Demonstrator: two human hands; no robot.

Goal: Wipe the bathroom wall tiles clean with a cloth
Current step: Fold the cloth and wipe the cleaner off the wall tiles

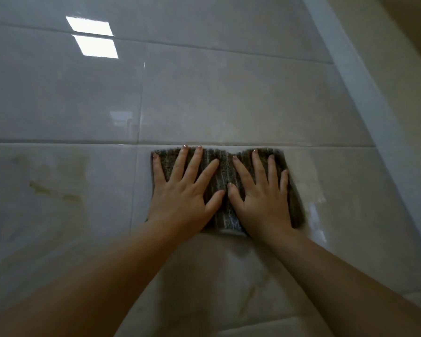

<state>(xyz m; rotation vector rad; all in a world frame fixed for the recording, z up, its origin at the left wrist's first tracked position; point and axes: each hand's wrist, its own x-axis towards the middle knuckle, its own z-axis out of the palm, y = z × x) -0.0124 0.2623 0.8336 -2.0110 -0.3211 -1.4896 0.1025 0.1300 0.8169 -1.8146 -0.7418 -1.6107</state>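
Forearms (pixel 107 276) reach in from below; I have the left hand (pixel 182 190) and right hand (pixel 260 195) spread flat, fingers straight, pressing the cloth (pixel 219 173) to the wall tiles (pixel 229 98) just under a grout line (pixel 83 141). I'd keep palm pressure even and overlap the passes (glossy glaze shows streaks), working left toward the yellowish stain (pixel 51 190); the cloth is ribbed, coarse, folded roughly rectangular.

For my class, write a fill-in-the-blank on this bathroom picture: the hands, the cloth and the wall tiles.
The cloth is pressed flat against the wall tiles by ____ hands.
A yellowish stain marks the tile to the ____ of the left hand.
The right hand has its fingers straight and spread, not ____.
Missing words: two; left; curled.
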